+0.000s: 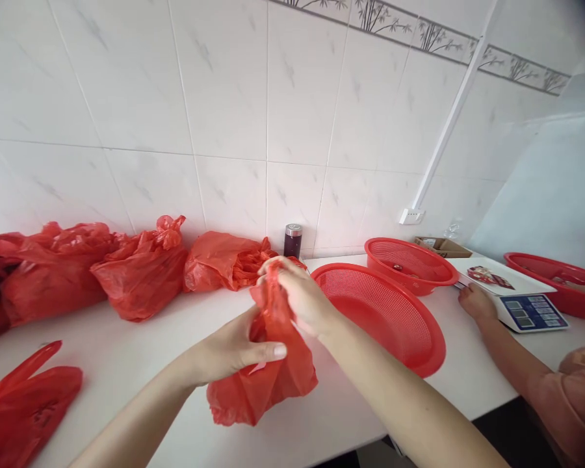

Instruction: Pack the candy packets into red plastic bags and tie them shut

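A red plastic bag (292,364) hangs between my hands just over the white table. My right hand (297,289) grips its gathered top, fingers closed round the twisted plastic. Lower down, my left hand (234,348) is wrapped on the bag's side, the thumb lying across the front. What the bag contains, if anything, is hidden. Right of my hands is a red perforated basket (380,318). Behind them, a filled red bag (219,260) leans near the tiled wall.
More filled red bags (141,273) line the wall at left, with a flat red bag (43,403) in front. A dark bottle (292,242) stands at the back. On the right, a co-worker's hand (478,304) touches a scale (531,314) near other red baskets (412,260).
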`<state>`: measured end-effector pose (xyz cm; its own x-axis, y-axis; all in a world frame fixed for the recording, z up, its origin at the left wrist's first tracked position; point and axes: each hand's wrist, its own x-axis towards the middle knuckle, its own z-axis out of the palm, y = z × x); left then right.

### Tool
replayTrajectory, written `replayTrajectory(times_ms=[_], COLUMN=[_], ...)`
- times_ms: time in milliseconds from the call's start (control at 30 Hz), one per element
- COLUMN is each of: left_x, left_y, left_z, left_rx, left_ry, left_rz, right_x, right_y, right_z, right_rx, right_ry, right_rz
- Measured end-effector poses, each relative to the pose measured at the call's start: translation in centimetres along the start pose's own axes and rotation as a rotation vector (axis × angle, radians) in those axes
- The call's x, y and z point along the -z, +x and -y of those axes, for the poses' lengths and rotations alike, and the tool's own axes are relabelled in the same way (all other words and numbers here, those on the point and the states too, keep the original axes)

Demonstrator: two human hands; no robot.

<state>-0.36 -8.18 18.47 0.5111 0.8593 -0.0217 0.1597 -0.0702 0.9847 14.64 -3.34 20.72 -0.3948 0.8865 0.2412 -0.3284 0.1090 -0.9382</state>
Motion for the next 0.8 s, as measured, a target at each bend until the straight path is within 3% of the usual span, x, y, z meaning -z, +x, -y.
replayTrajectory(times_ms=[133, 200, 333, 433, 600, 733, 800], left_x=[-0.8, -0.7, 0.0, 0.2, 0.6, 1.4, 1.6], left_y=[1.2, 1.2, 0.8, 0.7, 0.6, 0.1, -0.2], left_z=[0.3, 0.5, 1.1, 1.6, 2.2, 1.9, 1.4], left_rx=[0.103, 0.171, 0.156, 0.158, 0.148, 0.062, 0.045], left_ry=[-0.007, -0.043, -0.136, -0.164, -0.282, -0.254, -0.11], left_rz=[-0.038, -0.05, -0.071, -0.105, -0.158, -0.05, -0.014], right_x=[-0.9, 0.4, 3.9, 5.1, 3.7, 2.0, 1.7], right_y=[0.1, -0.2, -1.2, -2.0, -4.3, -6.8, -6.9], right_z=[0.7, 0.9, -0.3, -1.7, -1.0, 0.5, 0.4], right_rx=[-0.02, -0.024, -0.1, -0.154, 0.027, 0.03, 0.091], right_ry=[-0.185, -0.25, -0.459, -0.416, -0.362, -0.437, -0.499], right_rz=[0.199, 0.209, 0.288, 0.302, 0.096, 0.259, 0.218])
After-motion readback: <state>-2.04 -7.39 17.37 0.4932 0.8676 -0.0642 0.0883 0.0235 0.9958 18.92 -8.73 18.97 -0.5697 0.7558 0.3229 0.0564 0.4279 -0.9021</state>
